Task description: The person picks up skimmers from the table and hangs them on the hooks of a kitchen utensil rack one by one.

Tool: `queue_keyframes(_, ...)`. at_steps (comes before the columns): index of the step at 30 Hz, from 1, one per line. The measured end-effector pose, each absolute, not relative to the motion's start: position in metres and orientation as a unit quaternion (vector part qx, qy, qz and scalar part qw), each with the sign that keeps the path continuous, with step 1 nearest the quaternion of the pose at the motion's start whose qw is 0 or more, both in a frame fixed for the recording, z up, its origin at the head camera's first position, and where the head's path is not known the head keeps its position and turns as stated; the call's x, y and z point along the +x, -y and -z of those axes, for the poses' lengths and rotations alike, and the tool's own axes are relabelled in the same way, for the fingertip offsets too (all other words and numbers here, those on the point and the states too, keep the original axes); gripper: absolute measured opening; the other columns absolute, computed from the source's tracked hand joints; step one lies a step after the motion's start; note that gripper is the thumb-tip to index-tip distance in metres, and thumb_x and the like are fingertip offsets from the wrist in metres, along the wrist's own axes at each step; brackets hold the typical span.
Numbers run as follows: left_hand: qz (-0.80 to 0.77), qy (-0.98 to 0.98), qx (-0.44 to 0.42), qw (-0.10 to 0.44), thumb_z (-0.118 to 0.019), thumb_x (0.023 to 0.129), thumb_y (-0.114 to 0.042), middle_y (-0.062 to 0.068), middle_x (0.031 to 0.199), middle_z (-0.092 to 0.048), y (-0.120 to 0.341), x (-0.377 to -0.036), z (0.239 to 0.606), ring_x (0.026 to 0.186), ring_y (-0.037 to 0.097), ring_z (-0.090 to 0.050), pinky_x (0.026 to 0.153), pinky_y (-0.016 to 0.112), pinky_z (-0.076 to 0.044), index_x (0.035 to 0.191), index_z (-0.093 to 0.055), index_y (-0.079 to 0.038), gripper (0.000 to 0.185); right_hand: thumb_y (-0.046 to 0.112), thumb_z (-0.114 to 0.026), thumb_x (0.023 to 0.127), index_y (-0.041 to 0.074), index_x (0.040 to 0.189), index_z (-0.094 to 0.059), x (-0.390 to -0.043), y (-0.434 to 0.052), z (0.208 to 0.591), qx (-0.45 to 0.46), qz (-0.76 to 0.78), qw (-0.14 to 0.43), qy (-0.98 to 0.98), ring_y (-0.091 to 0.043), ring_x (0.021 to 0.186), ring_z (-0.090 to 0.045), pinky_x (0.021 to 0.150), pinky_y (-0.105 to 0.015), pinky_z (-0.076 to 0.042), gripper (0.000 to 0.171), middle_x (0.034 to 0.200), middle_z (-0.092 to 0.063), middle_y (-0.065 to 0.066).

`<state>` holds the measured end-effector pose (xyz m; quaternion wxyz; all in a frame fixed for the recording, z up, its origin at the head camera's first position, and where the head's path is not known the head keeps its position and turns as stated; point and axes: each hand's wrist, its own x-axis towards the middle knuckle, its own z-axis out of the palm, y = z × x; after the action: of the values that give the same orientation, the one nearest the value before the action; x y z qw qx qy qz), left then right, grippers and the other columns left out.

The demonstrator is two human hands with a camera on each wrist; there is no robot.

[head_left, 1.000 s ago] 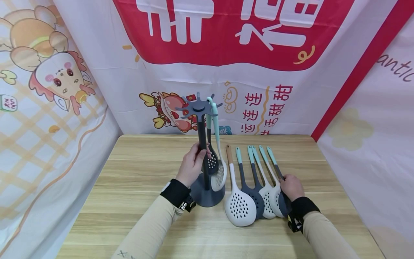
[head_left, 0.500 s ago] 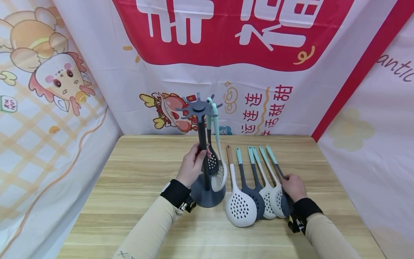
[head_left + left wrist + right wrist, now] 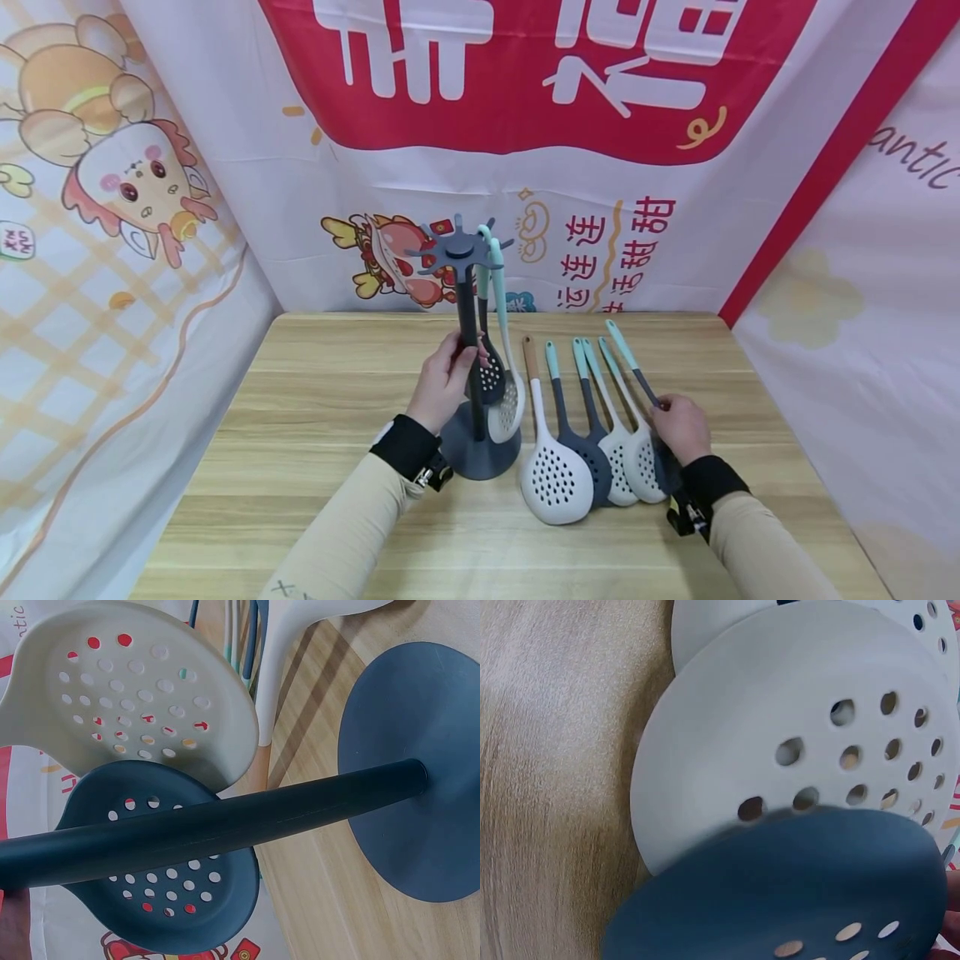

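Two hands at work: right hand (image 3: pixel 678 427) grips dark skimmer (image 3: pixel 651 417) by its handle, teal end tilted up off the surface (image 3: pixel 315 467), w/ four more skimmers lying beside. Right wrist cam shows only blurred bowls. Left hand (image 3: pixel 444 383) curls round rack pole (image 3: pixel 471 350); left wrist cam shows two hung skimmers (image 3: pixel 142 712) behind it.

A makeshift recording booth, not a real kitchen: cartoon-printed banners (image 3: pixel 525 125) wall in a bare wooden table (image 3: pixel 322 467) carrying only slotted kitchen spoons (image 3: pixel 592 442).

right hand (image 3: pixel 681 427) | lifted dark skimmer (image 3: pixel 637 379) | handle tip risen above the row
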<state>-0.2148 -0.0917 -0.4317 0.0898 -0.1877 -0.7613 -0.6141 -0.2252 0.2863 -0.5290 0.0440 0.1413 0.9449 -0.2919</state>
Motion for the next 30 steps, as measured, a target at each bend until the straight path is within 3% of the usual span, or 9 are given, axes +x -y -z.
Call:
queue_keyframes(19,0.613,0.761,-0.19,0.096,-0.042,0.106,-0.02,0.016,0.106,-0.063,0.092,-0.214,0.432,0.097,0.026,-0.065,0.094,0.037,-0.056,0.131,-0.052,-0.001,0.033,0.008,-0.057,0.096,-0.009,0.119,-0.064,-0.224,-0.274,0.518,0.1,0.267,0.001,-0.958,-0.035,0.087,-0.061,0.074,-0.046,-0.049,0.03,0.103,-0.068,-0.026)
queue_keyframes(25,0.612,0.761,-0.191,0.097,-0.042,0.106,-0.021,0.015,0.106,-0.063,0.091,-0.214,0.432,0.097,0.022,-0.065,0.094,0.035,-0.056,0.131,-0.052,-0.002,0.033,0.008,-0.058,0.096,-0.007,0.119,-0.066,-0.224,-0.271,0.514,0.093,0.256,-0.018,-0.962,-0.036,0.091,-0.06,0.079,-0.048,-0.048,0.029,0.104,-0.068,-0.025)
queue_keyframes(30,0.615,0.76,-0.189,0.093,-0.042,0.106,-0.021,0.015,0.106,-0.063,0.091,-0.214,0.432,0.098,0.024,-0.065,0.096,0.038,-0.055,0.131,-0.052,-0.002,0.033,0.008,-0.059,0.096,-0.007,0.117,-0.066,-0.223,-0.269,0.513,0.078,0.249,-0.05,-0.964,-0.041,0.1,-0.055,0.09,-0.056,-0.042,0.027,0.108,-0.064,-0.026)
